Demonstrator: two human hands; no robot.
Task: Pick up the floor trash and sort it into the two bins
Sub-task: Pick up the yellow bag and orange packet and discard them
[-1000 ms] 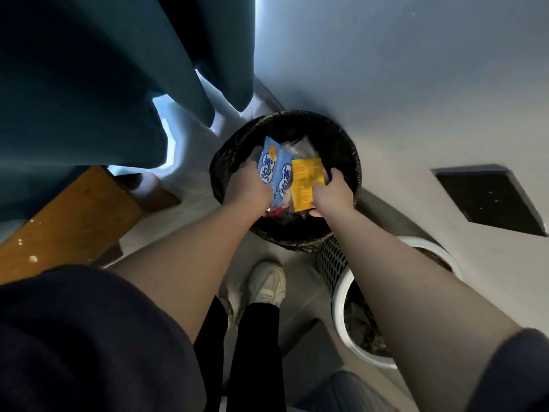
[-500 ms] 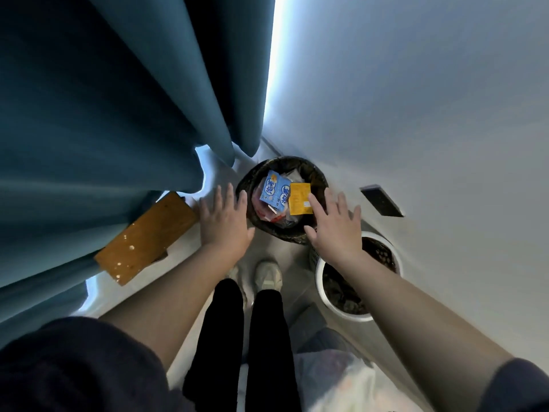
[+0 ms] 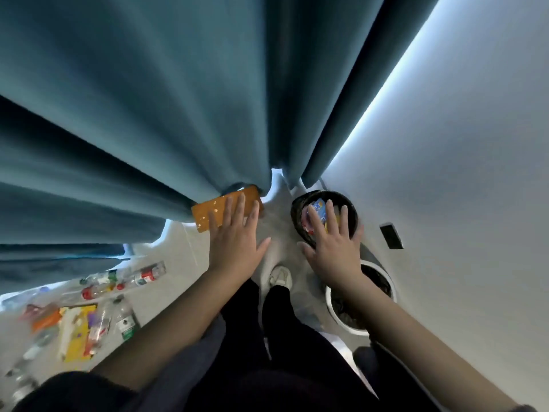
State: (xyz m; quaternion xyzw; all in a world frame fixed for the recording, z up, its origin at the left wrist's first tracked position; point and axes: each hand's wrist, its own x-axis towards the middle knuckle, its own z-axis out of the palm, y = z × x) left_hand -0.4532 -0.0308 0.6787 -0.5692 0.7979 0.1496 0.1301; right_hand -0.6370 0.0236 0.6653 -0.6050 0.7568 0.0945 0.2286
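A black bin [image 3: 350, 203] stands by the wall and holds a blue-and-white wrapper [image 3: 319, 212] and other packets. A white bin [image 3: 331, 304] with a dark liner sits nearer to me on the right. My right hand [image 3: 332, 245] hovers above the black bin's near rim with fingers spread, holding nothing. My left hand [image 3: 234, 236] is also empty, fingers straight, held over the floor to the left of the bins. Floor trash lies at the lower left: plastic bottles [image 3: 142, 276] and a yellow package [image 3: 78, 334].
Teal curtains [image 3: 148, 114] hang across the top and left. An orange wooden board [image 3: 208, 215] lies at their foot, partly behind my left hand. A grey wall [image 3: 460, 188] with a dark outlet plate [image 3: 391, 237] runs along the right. My legs and a white shoe [image 3: 280, 276] are below.
Both hands let go of the wrappers into the black bin and drew back, fingers spread. The view rose and swung left, bringing the floor trash into sight.
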